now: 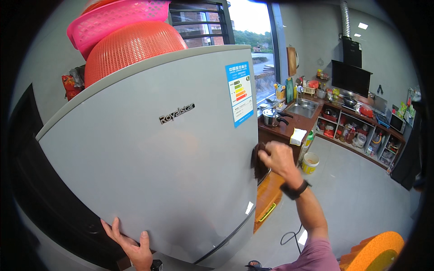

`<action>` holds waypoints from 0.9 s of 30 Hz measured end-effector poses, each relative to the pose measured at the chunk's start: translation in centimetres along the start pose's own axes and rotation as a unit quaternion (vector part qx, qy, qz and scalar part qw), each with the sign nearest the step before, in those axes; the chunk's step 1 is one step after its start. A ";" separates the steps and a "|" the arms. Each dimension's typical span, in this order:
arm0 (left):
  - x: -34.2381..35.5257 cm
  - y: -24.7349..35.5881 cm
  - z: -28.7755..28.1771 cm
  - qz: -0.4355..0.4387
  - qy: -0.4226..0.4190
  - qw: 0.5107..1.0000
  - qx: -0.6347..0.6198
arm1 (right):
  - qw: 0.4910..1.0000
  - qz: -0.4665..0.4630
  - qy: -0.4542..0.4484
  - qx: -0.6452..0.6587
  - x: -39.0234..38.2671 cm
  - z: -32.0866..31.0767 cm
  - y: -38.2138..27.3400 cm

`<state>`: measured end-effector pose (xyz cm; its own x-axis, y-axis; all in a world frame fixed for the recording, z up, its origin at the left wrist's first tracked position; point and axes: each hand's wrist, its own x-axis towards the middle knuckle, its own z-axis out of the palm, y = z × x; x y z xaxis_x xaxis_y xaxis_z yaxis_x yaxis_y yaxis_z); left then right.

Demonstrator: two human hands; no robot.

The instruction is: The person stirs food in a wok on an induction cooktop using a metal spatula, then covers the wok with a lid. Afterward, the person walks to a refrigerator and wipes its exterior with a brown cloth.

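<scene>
At far left, a red-and-grey bag (72, 85) sits on the top of the refrigerator (181, 153), tucked beside a red plastic basket (135, 47). That basket looks turned upside down, and a pink perforated basket (118, 23) rests on its rounded side; the flat top probably serves as storage for light, bulky things.

Below, the left hand (139, 254) is at the lower left edge of the refrigerator door, fingers spread and thumb apart, clasping nothing visible. It seems placed there for support; whether it presses or only rests, I cannot tell.

The pale grey door stands directly before the person, broad and tilted by the lens. Its energy label (239, 95) lies flat near the upper right corner, presumably for easy reading.

At the right edge, a dark cloth (258, 165) hangs against the refrigerator's side. The right hand (281, 158) clenches it, likely bunched so the folds stay under control along the narrow edge.

Beyond, a lidded pot (272, 118) stands on the brown counter, its black handles pointing right. A white cloth (298, 136) drapes over the counter's edge, perhaps to keep it handy, above a pale bucket (311, 161) on the floor.
</scene>
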<state>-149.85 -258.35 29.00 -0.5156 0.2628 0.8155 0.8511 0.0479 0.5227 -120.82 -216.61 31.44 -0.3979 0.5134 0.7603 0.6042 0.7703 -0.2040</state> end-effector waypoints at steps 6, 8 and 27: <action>-0.3 -0.5 0.3 0.003 0.021 0.999 0.045 | 0.922 -0.080 0.321 0.201 17.0 -7.8 -2.9; -0.1 -0.4 0.4 0.003 0.023 0.998 0.050 | 0.911 0.012 0.277 0.304 20.4 -8.7 -4.7; 1.1 1.1 -0.6 0.103 -0.020 0.994 -0.010 | 0.902 0.221 0.137 0.344 -9.8 16.1 -2.8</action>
<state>-149.53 -258.64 30.61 -0.3258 0.3040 0.8952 0.9361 -0.0295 0.3506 -129.70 -217.72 14.62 0.0203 0.7874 0.6161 0.0538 0.6144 -0.7871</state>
